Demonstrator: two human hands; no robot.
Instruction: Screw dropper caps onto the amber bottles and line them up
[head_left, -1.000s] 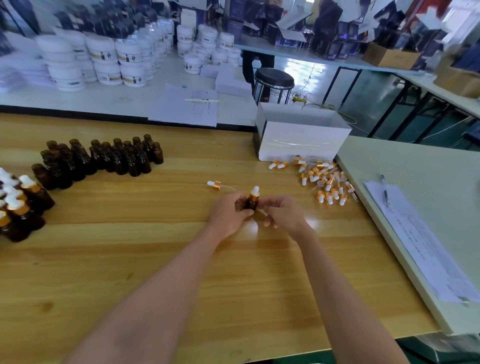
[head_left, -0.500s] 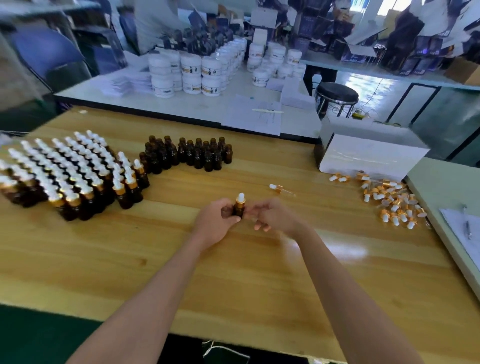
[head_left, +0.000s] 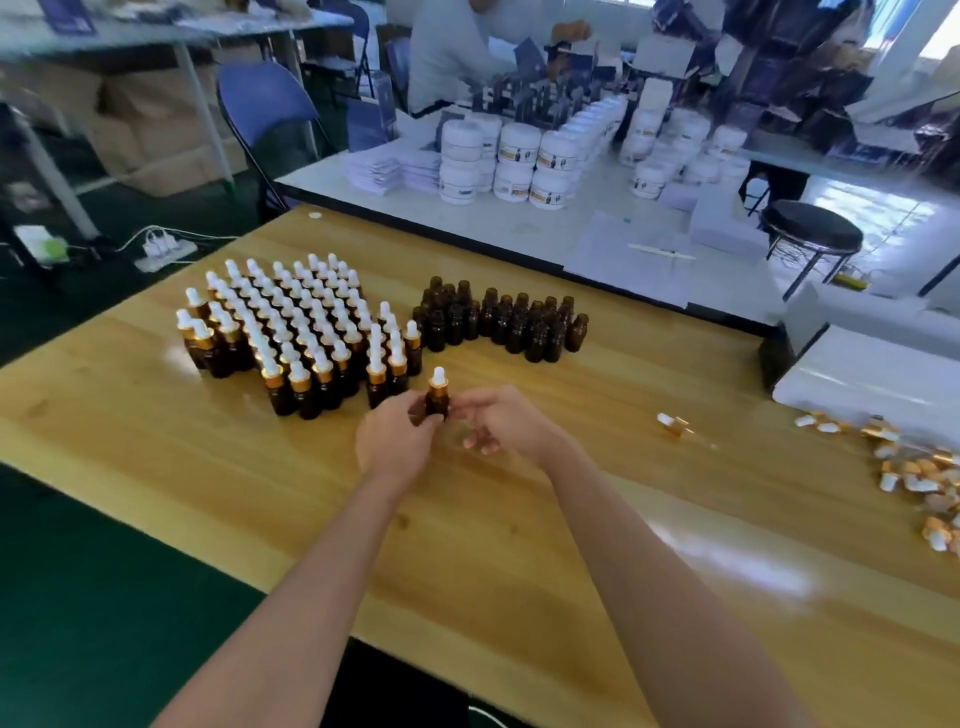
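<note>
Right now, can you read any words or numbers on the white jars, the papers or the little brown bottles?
Nothing here can be read.
White jars: yellow-banded labels, print too blurred.
Paper sheets: marks too faint.
Amber bottles, the held bottle too: no labels seen.
Blue sign, far left: blurred.

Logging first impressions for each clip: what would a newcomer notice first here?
The dense block of capped amber bottles with white dropper tops, standing on the left of the wooden table, draws the eye first. Just in front of it, one capped bottle sits upright in the grip of the left hand, the right hand close beside. Loose dropper caps lie scattered at the far right edge.
</note>
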